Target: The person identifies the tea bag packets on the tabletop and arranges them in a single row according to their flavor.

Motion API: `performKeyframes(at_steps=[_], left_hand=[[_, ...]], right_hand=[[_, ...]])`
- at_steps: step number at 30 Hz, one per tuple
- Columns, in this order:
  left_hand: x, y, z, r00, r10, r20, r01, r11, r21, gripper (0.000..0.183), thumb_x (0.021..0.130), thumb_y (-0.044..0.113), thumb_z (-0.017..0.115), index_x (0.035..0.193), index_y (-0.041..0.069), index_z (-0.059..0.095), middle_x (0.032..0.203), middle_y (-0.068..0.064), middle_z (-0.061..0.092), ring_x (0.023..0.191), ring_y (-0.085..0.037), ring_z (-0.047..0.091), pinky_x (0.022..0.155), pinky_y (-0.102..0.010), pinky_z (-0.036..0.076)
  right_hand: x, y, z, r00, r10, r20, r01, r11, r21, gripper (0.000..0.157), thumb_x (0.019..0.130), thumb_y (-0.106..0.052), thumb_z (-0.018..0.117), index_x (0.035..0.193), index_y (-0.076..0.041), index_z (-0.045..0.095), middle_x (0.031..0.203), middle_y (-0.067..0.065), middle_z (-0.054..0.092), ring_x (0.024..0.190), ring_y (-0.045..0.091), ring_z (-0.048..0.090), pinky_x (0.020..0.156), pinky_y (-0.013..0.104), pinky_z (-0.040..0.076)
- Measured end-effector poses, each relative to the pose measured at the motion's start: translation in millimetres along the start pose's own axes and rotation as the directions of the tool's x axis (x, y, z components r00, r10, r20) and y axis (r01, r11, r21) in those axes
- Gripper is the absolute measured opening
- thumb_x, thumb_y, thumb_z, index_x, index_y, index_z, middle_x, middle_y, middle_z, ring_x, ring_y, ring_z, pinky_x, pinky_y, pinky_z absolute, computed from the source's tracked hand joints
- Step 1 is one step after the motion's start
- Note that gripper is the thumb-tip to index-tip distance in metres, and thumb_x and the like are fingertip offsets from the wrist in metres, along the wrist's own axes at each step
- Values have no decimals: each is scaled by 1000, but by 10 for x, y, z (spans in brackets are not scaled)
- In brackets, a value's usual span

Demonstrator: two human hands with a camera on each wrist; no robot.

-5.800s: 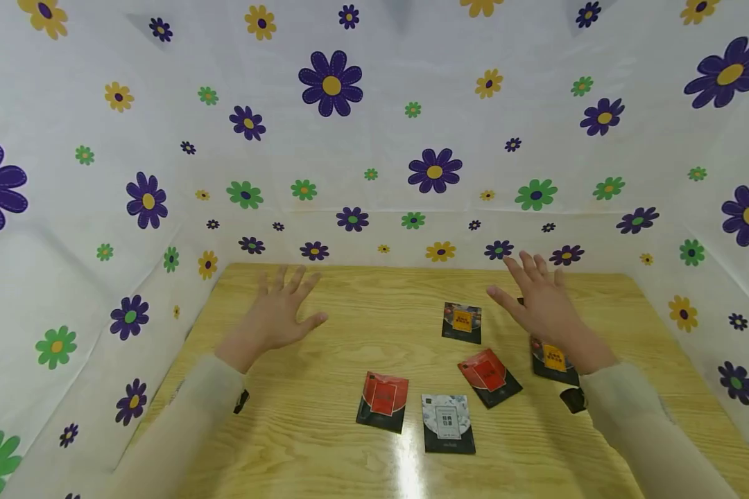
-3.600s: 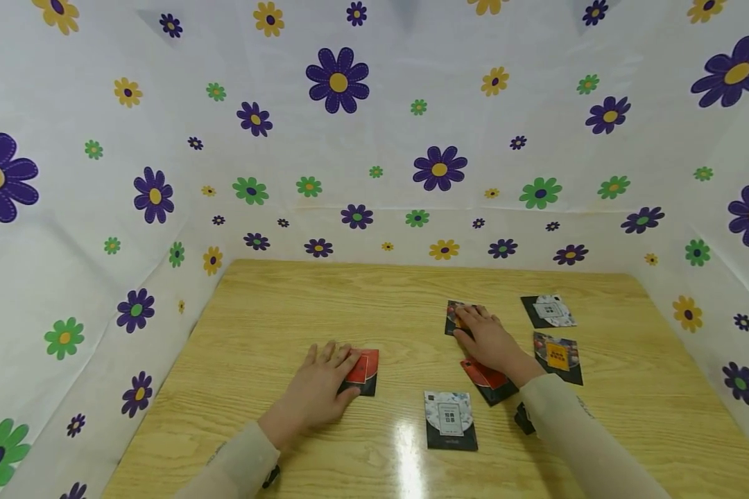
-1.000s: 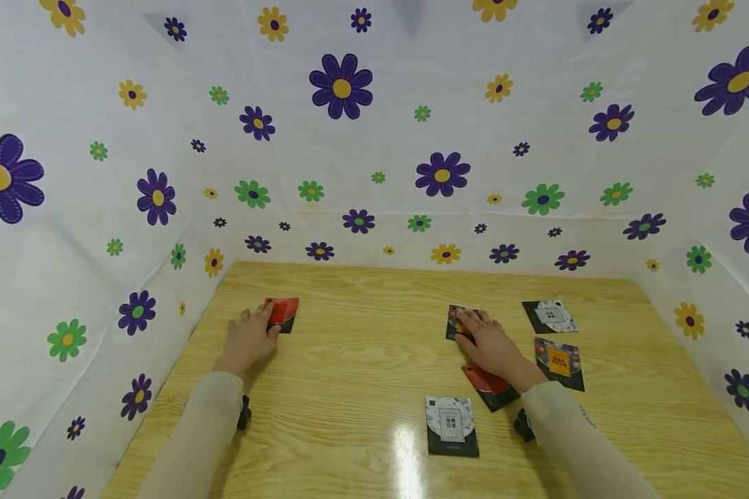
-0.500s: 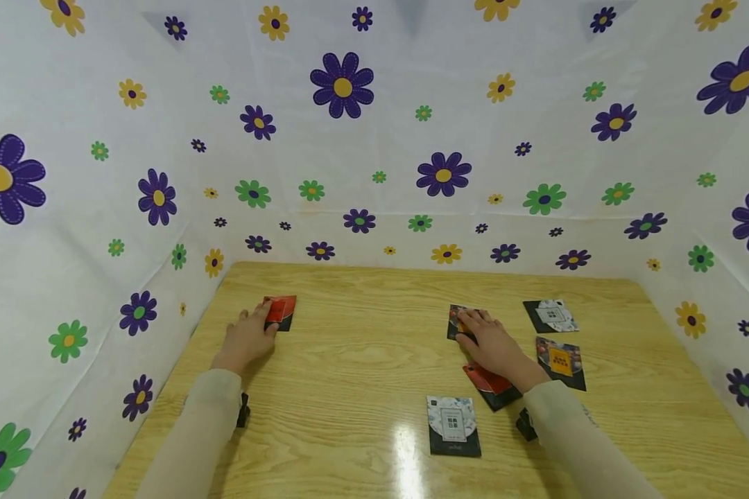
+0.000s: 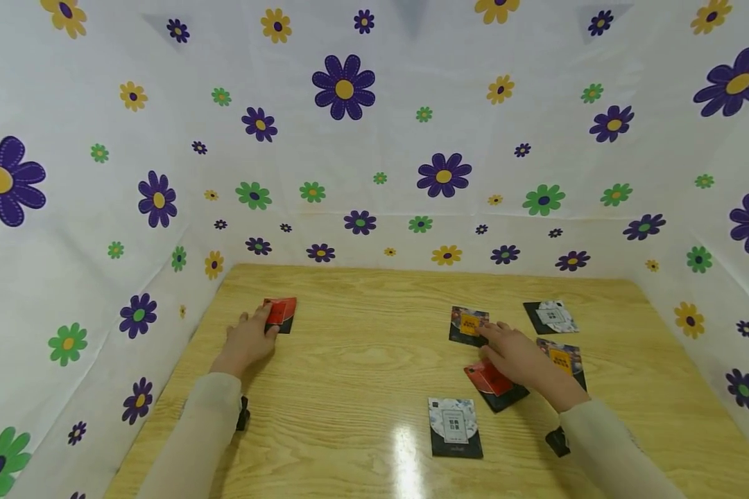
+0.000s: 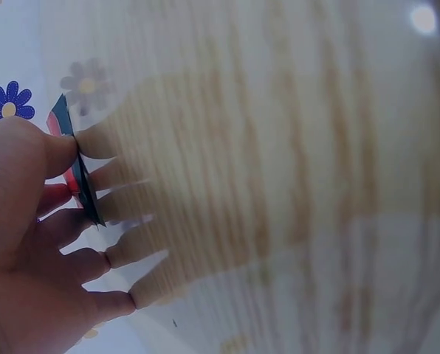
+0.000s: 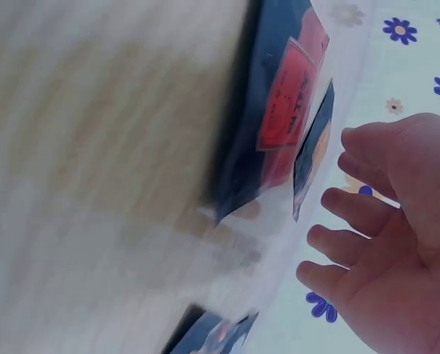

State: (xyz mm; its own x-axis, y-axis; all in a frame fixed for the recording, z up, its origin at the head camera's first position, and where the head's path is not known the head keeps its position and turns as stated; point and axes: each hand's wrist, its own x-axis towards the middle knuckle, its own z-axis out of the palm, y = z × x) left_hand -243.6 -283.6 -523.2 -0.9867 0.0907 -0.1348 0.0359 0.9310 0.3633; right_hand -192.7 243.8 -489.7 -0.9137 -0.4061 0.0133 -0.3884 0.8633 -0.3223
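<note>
My left hand rests at the back left of the table, fingertips and thumb on a flat red-and-black packet. In the left wrist view its thumb and index finger touch this packet, while the outer fingertips meet the tabletop. My right hand hovers on the right, fingers extended and apart from the packets in the right wrist view. Its fingertips overlap the edge of a black packet with an orange label in the head view. Just below that hand lies a second red-and-black packet, set askew.
A white-and-black packet lies at the front, and another at the back right. Another orange-labelled packet is partly hidden by the right hand. Flower-printed white cloth walls the wooden table at back and sides.
The left hand slid a red packet from front centre to the back left. The right hand rested on the orange-labelled packet, then just now lifted off and drew back to the right.
</note>
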Motion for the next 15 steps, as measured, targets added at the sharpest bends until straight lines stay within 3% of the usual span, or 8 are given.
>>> performKeyframes(at_steps=[5, 15], left_hand=[[-5, 11, 2, 1000, 0, 7, 0, 1000, -1, 66, 112, 28, 45, 167, 0, 22, 168, -33, 25, 153, -64, 18, 116, -85, 16], [9, -17, 21, 1000, 2, 5, -2, 1000, -11, 66, 113, 29, 45, 168, 1, 20, 170, -32, 23, 154, -63, 16, 117, -84, 14]], right_hand=[[-213, 47, 14, 998, -33, -52, 33, 999, -7, 37, 104, -11, 63, 139, 4, 66, 143, 31, 62, 135, 59, 53, 106, 72, 46], [-466, 140, 63, 998, -51, -48, 50, 999, -22, 41, 101, -12, 69, 140, -1, 65, 142, 27, 64, 135, 56, 56, 105, 73, 47]])
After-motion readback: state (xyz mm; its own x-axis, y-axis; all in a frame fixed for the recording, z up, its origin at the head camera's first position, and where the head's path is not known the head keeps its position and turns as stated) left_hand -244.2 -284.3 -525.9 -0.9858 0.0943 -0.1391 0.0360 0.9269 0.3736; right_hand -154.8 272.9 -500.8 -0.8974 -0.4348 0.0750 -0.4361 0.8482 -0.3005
